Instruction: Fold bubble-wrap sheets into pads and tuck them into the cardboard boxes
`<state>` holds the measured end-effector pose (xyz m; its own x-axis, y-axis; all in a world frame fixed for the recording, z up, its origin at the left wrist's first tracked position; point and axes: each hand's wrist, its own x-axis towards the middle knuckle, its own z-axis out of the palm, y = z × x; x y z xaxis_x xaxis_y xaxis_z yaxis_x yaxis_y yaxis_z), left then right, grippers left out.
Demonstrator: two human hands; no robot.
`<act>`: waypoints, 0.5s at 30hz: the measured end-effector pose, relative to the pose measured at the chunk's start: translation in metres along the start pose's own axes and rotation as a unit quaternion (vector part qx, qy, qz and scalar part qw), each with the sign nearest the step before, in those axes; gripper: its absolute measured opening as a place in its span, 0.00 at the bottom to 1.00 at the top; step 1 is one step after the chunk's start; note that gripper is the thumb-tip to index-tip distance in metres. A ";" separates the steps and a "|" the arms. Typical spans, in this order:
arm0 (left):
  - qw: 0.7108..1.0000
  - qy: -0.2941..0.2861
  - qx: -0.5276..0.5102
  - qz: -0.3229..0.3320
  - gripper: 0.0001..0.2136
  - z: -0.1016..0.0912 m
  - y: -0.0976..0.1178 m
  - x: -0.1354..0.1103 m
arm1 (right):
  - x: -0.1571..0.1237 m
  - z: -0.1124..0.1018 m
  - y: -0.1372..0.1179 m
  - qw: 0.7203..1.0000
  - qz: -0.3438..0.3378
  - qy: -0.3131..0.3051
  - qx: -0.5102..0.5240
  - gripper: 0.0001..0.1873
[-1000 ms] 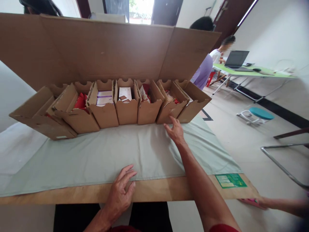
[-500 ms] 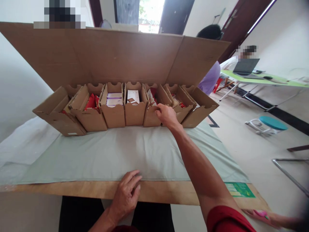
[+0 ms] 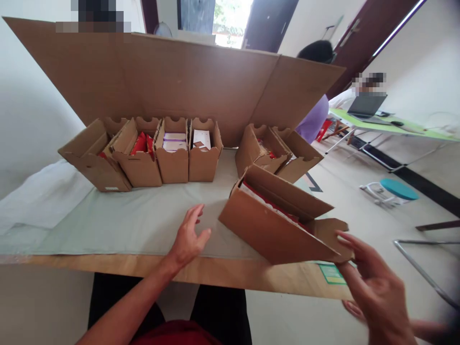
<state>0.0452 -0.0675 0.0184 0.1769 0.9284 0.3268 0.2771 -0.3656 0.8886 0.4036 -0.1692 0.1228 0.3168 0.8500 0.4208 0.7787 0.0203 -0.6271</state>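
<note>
My right hand (image 3: 373,282) grips the near end flap of a long brown cardboard box (image 3: 273,225), holding it tilted over the table's front right. Red and white contents show through its open top. My left hand (image 3: 189,237) hovers open, fingers apart, just left of the box's far end, not touching it. Behind, a row of similar open boxes (image 3: 143,158) stands on the pale green cloth (image 3: 108,220), then a gap, then two more boxes (image 3: 276,151).
A big cardboard sheet (image 3: 179,81) stands upright behind the row. The wooden table edge (image 3: 215,273) carries a green label (image 3: 332,274). Another person's hand (image 3: 354,309) shows low right. Beyond are a teal stool (image 3: 398,189), a green desk with a laptop (image 3: 366,105), and seated people.
My right hand took one box out of the row and drew it toward me, leaving a gap. My left hand lifted off the table edge and opened toward the box.
</note>
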 end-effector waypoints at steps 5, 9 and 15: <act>0.989 -0.109 -0.095 -0.030 0.40 0.041 0.012 0.060 | -0.031 0.018 0.030 0.984 0.121 -0.021 0.125 0.35; 0.975 -0.140 -0.172 -0.013 0.36 0.069 0.016 0.065 | -0.025 0.056 0.019 0.984 0.165 0.003 0.074 0.32; 0.987 -0.049 -0.153 -0.031 0.34 0.052 0.005 0.081 | 0.045 0.094 -0.001 0.988 0.091 -0.016 0.127 0.30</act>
<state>0.1098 0.0020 0.0326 0.2637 0.9317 0.2498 -0.0049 -0.2576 0.9662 0.3658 -0.0814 0.0806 0.4184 0.8681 0.2671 0.5475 -0.0064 -0.8368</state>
